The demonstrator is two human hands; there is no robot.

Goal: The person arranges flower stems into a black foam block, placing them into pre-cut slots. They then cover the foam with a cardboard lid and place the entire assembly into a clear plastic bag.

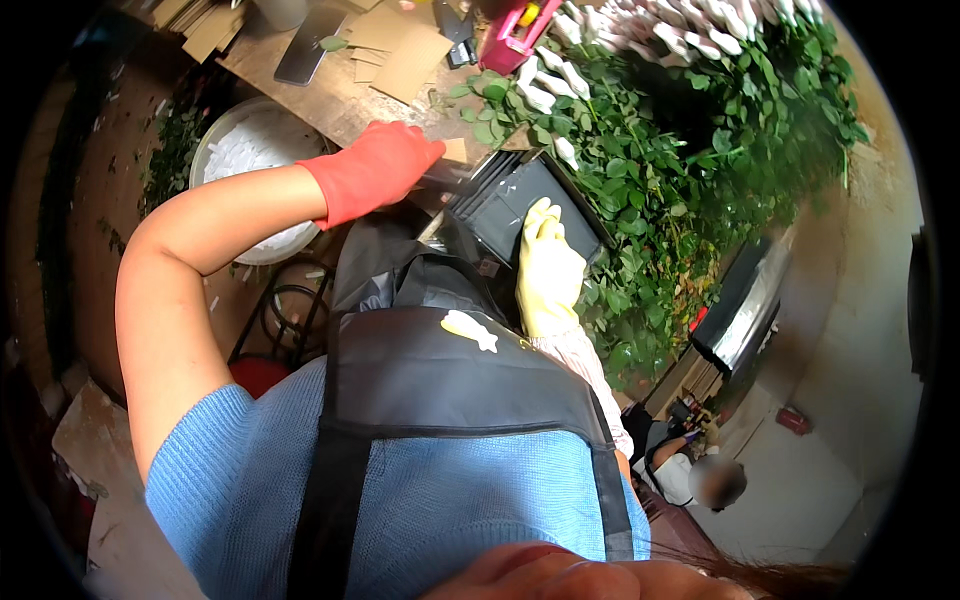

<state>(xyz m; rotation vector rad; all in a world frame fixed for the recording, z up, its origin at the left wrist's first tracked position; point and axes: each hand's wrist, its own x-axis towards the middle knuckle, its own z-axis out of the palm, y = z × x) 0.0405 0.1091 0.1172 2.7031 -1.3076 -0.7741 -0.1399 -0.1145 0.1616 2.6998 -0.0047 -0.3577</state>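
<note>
My left hand (385, 172), in a red rubber glove, is closed above the near edge of the wooden table (340, 105). A blurred greyish shape is beside its fingertips, and I cannot make out what the fingers hold. In a pale yellow glove, my right hand (552, 268) lies on a dark grey rectangular box (505, 200) with ribbed black slats along one side. Its fingers are bent, pressed together and touching the box's face. Small brown card pieces (455, 150) lie between the left hand and the box.
Leafy green stems (650, 200) with white-wrapped flower heads (690, 30) are heaped at the right. A white tub (250, 150) of white pieces stands at the left. A phone (310, 45), cardboard sheets (412, 62) and a pink holder (515, 38) lie farther back. Another person (675, 470) is at lower right.
</note>
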